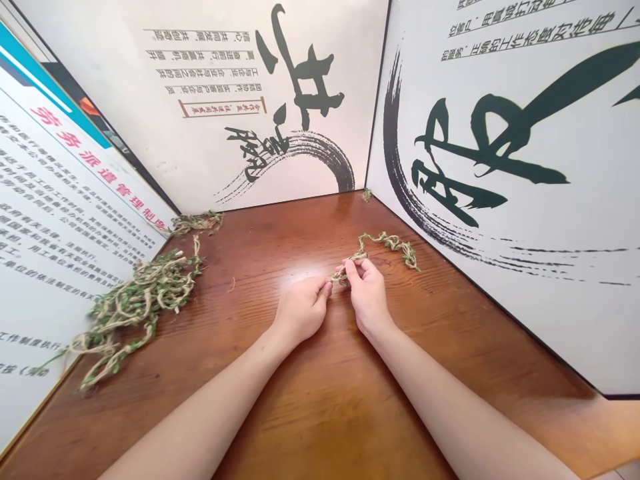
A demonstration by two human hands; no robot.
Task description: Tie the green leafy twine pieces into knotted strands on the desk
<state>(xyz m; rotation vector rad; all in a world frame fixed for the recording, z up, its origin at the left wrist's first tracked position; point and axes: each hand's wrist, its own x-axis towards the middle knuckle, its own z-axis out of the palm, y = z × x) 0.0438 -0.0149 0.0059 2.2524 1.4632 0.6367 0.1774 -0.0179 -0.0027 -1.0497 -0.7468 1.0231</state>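
Observation:
A length of twine with green leaves (395,241) runs between my two hands over the middle of the table. My left hand (303,307) is closed, pinching one end of the leafy twine between thumb and fingers. Just to its right, my right hand (367,293) pinches the same twine a short way along. From there the free part trails away to the back right and lies in a wavy line on the wood. The fingertips hide part of the gripped stretch.
A tangled heap of leafy twine (145,297) lies at the left edge of the wooden table (320,420). Behind it sits a smaller bunch (197,222), and a small scrap (367,195) rests in the far corner. Printed panels (200,153) stand upright around the left, back and right.

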